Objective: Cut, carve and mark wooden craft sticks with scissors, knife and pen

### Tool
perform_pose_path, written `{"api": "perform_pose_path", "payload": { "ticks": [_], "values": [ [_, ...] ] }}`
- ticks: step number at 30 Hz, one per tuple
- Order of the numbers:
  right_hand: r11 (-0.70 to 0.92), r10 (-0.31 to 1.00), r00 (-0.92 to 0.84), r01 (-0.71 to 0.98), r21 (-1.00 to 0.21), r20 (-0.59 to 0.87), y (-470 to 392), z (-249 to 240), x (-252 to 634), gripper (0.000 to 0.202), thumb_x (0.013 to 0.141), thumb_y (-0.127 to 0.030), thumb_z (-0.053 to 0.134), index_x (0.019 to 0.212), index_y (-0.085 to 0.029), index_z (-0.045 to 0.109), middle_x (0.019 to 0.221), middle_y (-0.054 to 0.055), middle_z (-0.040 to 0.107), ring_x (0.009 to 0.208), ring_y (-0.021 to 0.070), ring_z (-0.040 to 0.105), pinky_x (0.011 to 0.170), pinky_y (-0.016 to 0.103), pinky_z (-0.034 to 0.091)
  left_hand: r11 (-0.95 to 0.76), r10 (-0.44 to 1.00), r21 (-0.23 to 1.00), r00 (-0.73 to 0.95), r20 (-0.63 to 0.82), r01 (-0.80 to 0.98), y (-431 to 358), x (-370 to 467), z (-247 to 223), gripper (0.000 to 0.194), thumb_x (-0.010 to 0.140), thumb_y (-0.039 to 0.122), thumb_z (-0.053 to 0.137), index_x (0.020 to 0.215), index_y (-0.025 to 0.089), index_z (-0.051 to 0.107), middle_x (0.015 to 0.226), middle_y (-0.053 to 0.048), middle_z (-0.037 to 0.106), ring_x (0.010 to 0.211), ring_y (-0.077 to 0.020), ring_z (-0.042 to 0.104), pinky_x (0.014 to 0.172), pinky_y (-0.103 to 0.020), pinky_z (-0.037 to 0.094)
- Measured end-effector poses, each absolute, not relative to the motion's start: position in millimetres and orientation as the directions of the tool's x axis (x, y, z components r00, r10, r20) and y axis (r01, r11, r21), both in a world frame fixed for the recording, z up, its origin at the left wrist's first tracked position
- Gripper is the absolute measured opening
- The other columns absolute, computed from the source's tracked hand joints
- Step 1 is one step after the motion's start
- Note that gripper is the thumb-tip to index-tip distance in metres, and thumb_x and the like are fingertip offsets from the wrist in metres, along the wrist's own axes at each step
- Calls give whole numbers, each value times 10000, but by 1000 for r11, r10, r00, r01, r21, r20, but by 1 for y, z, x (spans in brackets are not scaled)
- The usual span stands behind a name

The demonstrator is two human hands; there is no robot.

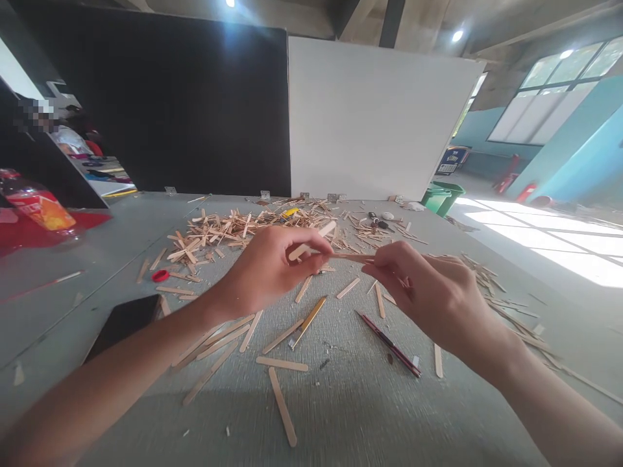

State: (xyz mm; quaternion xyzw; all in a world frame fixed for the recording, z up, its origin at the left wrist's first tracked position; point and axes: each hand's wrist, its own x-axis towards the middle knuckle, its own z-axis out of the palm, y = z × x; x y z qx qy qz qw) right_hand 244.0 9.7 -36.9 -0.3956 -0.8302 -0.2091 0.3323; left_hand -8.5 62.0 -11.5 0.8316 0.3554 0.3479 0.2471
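Thumb and fingers of my left hand (pixel 280 266) are closed on wooden craft sticks (pixel 311 241). One of these points up and right past the knuckles. Between the two hands stretches a thin craft stick (pixel 351 257), seen nearly edge-on, its right end pinched by my right hand (pixel 428 279). Both hands are raised over the table. Below them lie a yellow utility knife (pixel 307 322), a dark red pen (pixel 390 345) and several loose craft sticks (pixel 282 365). Whether the sticks in my two hands are joined I cannot tell.
A large pile of craft sticks (pixel 219 230) spreads across the back of the table (pixel 341 415). A black phone-like slab (pixel 124 324) and a red cap (pixel 160 276) lie left. A drink bottle (pixel 41 207) stands far left. Black and white panels (pixel 363 117) rise behind.
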Motion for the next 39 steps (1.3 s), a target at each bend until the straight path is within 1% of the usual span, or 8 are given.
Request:
{"api": "perform_pose_path", "payload": {
  "ticks": [10,20,24,27,30,32,34,39],
  "values": [
    [627,624,-339,755,-193,704,14,-38,242,203,1041,-296,723,976,-263,534,709,-77,663,501,88,562,489,214,435,-517,782,771,572,249,371,67,-7,-13,132,953,323,776,900,202,777,689,4,744,651,-154,708,555,-230,518],
    [579,759,-258,687,-439,598,20,-44,235,261,1007,-334,745,939,-268,502,691,-72,727,516,148,665,560,314,481,-413,786,859,595,168,303,72,-5,-16,62,956,234,753,908,197,753,699,-2,757,620,-137,692,549,-227,562],
    [537,791,-141,626,-565,596,22,-43,232,148,1045,-288,619,1170,-269,541,790,-46,802,656,180,752,669,349,536,-445,837,796,507,206,410,71,-6,-13,73,949,235,748,883,209,764,668,16,751,604,-139,699,540,-227,533],
    [460,820,-14,612,-643,572,32,-52,230,266,1081,-196,412,1318,-236,527,986,25,831,815,191,797,739,361,557,-500,865,656,369,341,565,73,-12,-8,85,937,210,742,861,209,778,678,20,758,601,-134,705,562,-233,517],
    [416,891,-201,718,-558,407,45,-79,224,321,1041,-125,437,1338,-174,548,1162,114,802,851,206,794,774,373,588,-534,841,585,311,443,611,76,-18,-6,89,926,194,732,848,199,774,682,18,750,629,-140,723,587,-235,529],
    [517,856,-430,725,-455,287,50,-101,218,466,1025,-59,442,1486,-120,466,1351,192,734,1088,242,772,924,408,596,-552,830,593,325,453,585,78,-20,-6,93,928,195,719,848,197,767,684,16,746,643,-145,732,579,-233,536],
    [629,767,-612,660,-411,192,50,-120,211,469,965,-53,619,1417,-174,591,1470,144,679,1344,251,652,1102,390,528,-564,824,599,339,454,568,78,-21,-7,101,933,202,709,851,201,768,690,16,745,641,-147,734,572,-236,539],
    [726,663,-746,618,-303,67,40,-131,206,225,960,-50,683,1085,-214,773,1197,80,779,1218,241,693,1077,373,519,-566,822,593,343,454,573,78,-21,-10,100,941,223,713,873,215,786,713,19,742,644,-151,740,555,-248,526]
  ]
}}
